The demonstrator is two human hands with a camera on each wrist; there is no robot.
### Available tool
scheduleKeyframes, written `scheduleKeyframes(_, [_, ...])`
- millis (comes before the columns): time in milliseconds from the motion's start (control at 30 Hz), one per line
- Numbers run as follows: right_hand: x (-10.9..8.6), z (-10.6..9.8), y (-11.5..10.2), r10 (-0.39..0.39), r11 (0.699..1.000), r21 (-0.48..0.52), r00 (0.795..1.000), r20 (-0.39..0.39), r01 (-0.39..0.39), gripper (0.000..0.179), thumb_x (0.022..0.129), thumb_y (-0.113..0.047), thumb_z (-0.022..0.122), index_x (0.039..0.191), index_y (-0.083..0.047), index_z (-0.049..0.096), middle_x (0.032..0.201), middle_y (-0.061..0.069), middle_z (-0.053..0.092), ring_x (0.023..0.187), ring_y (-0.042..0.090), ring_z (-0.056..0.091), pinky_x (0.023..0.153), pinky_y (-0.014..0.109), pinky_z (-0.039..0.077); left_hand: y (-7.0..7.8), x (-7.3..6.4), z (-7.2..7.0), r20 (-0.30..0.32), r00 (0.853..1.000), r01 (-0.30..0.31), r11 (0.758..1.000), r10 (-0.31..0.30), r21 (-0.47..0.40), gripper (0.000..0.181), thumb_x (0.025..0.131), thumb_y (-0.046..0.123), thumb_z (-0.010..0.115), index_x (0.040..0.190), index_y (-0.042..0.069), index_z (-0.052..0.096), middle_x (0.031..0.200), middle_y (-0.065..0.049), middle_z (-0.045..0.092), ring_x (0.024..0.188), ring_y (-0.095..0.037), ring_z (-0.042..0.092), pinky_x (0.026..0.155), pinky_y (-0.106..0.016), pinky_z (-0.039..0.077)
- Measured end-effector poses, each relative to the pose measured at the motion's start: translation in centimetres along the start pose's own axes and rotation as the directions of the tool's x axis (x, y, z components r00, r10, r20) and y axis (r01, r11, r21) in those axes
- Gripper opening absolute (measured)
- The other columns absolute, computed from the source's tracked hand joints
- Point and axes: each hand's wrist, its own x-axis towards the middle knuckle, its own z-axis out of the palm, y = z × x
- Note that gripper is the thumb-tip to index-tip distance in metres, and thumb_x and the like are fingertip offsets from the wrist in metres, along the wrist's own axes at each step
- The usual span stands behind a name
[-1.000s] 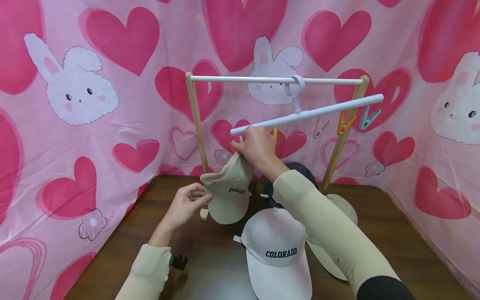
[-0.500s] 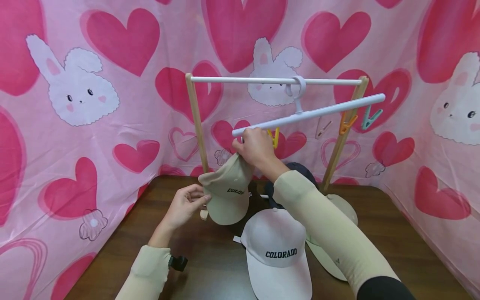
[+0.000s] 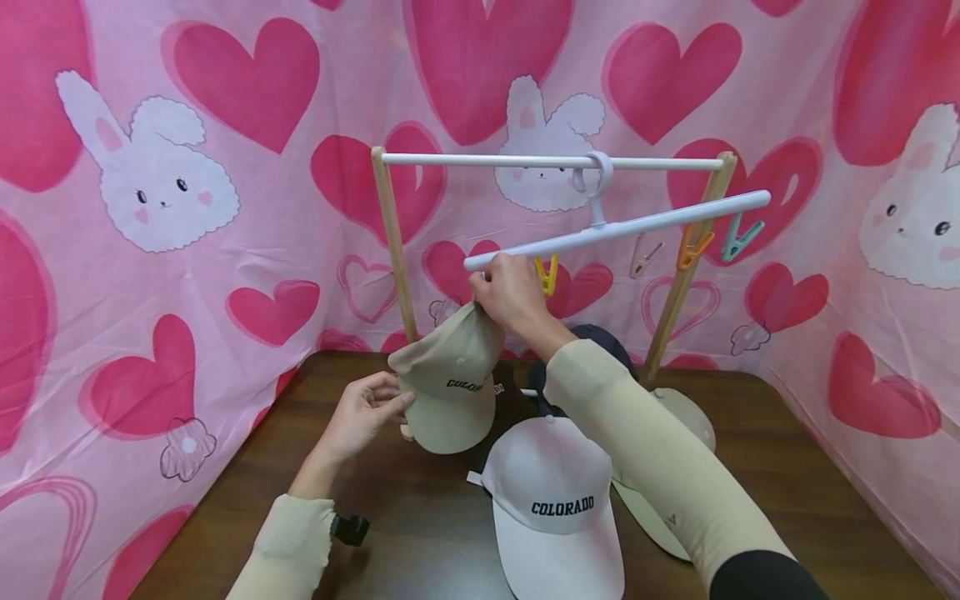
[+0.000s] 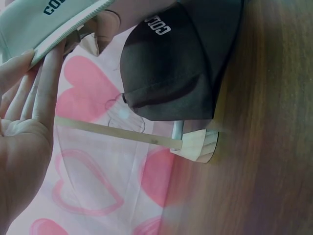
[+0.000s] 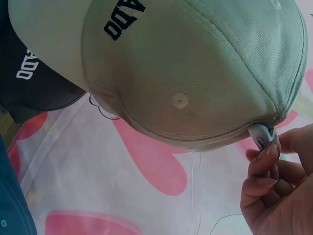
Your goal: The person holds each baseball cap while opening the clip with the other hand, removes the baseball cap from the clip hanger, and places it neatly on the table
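A beige baseball cap (image 3: 452, 377) with dark lettering hangs tilted under the low left end of a white hanger (image 3: 678, 214). My left hand (image 3: 362, 418) pinches the cap's edge between thumb and fingers, plain in the left wrist view. At the cap's crown, my right hand (image 3: 513, 292) pinches a pale clothespin (image 5: 263, 137) whose jaws sit on the fabric. Behind the beige cap is a black cap (image 4: 164, 63) with white lettering. More clothespins dangle from the hanger: yellow (image 3: 548, 277), pale pink (image 3: 645, 257), orange (image 3: 693, 248) and teal (image 3: 741, 238).
The hanger hooks on the white bar (image 3: 480, 160) of a rack with wooden posts (image 3: 393, 242). A white cap (image 3: 558, 500) lies in front on the brown table (image 3: 420, 533). A pale green cap (image 3: 678, 408) and a navy cap (image 3: 600, 337) lie right, partly behind my right arm.
My left hand and the cap's lower part have shifted slightly left and down. The right hand stays at the crown, nearly still. The hanger stays tilted.
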Motion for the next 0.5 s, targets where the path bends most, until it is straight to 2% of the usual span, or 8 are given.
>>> scheduleKeyframes(267, [0.0, 0.1, 0.1, 0.027, 0.999, 0.035, 0.999, -0.039, -0.025, 0.034, 0.098, -0.022, 0.061, 0.066, -0.009, 0.063, 0.055, 0.005, 0.047, 0.047, 0.020, 0.043, 0.040, 0.026, 0.034, 0.3, -0.8, -0.6, -0.005, 1.000, 0.019, 1.000, -0.019, -0.007, 0.019, 0.095, 0.000, 0.070, 0.109, -0.010, 0.063, 0.099, -0.004, 0.077, 0.085, -0.018, 0.076, 0.076, -0.043, 0.064])
scheduleKeyframes(500, [0.1, 0.4, 0.3, 0.020, 1.000, 0.019, 0.996, -0.091, -0.018, 0.038, 0.097, -0.022, 0.061, 0.062, -0.007, 0.061, 0.053, 0.004, 0.044, 0.049, 0.021, 0.043, 0.041, 0.028, 0.035, 1.0, -1.1, -1.0, 0.014, 1.000, 0.001, 1.000, -0.001, -0.003, 0.020, 0.094, 0.000, 0.071, 0.110, -0.009, 0.064, 0.099, -0.006, 0.076, 0.084, -0.019, 0.076, 0.074, -0.042, 0.064])
